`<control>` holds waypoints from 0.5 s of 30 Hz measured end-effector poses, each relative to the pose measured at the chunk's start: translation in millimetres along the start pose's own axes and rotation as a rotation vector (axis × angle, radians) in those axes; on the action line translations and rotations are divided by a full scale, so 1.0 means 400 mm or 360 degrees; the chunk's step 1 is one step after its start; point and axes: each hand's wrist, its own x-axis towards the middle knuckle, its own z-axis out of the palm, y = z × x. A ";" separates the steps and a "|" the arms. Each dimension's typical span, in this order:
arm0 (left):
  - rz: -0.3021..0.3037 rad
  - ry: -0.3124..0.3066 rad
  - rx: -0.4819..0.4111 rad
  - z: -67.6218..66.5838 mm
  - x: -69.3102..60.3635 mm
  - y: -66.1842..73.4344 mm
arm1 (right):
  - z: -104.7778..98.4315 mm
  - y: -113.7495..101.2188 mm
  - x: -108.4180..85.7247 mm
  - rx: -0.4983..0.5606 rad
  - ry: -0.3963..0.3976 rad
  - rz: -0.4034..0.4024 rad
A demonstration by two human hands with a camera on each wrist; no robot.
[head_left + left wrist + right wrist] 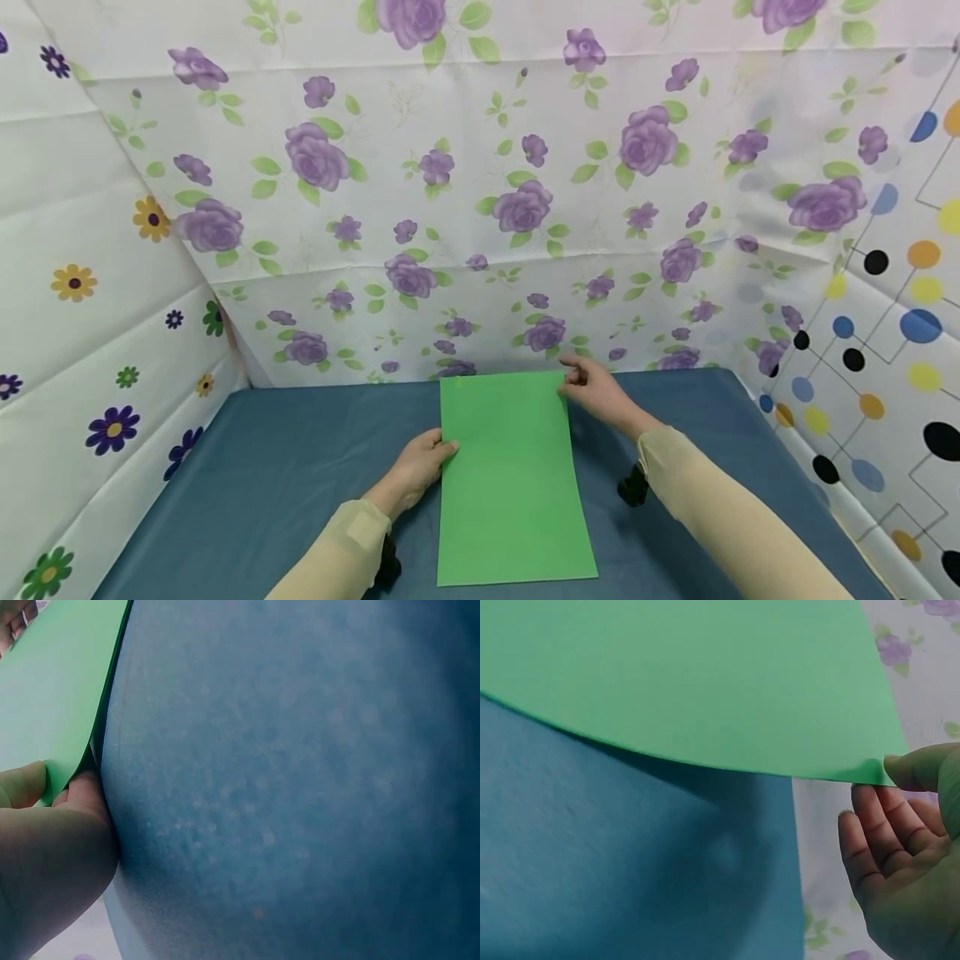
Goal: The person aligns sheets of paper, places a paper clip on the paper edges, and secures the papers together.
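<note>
A plain green sheet of paper (510, 483) lies lengthwise over the blue table, its near end low and its far end raised near the back wall. My left hand (417, 468) pinches its left edge, thumb on top and fingers tucked beneath, as the left wrist view also shows at the sheet (56, 690). At the far right corner, my right hand (596, 390) pinches the sheet between thumb and fingers. In the right wrist view that corner of the sheet (705, 682) is lifted off the table and its edge bows.
A blue cloth (315, 475) covers the table. Behind it hangs a white sheet with purple roses (408, 275). Flowered cloth (75, 350) closes the left side, and dotted cloth (885, 350) the right. Dark wrist devices (633, 486) sit under both sleeves.
</note>
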 end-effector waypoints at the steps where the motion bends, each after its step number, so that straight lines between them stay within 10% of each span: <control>1: 0.0001 -0.0002 -0.0001 0.000 0.000 0.001 | 0.003 0.002 -0.004 0.0033 0.0004 0.0020; 15: 0.0010 -0.0007 -0.0016 0.003 -0.002 0.002 | 0.065 0.029 -0.074 0.0274 -0.0016 0.0278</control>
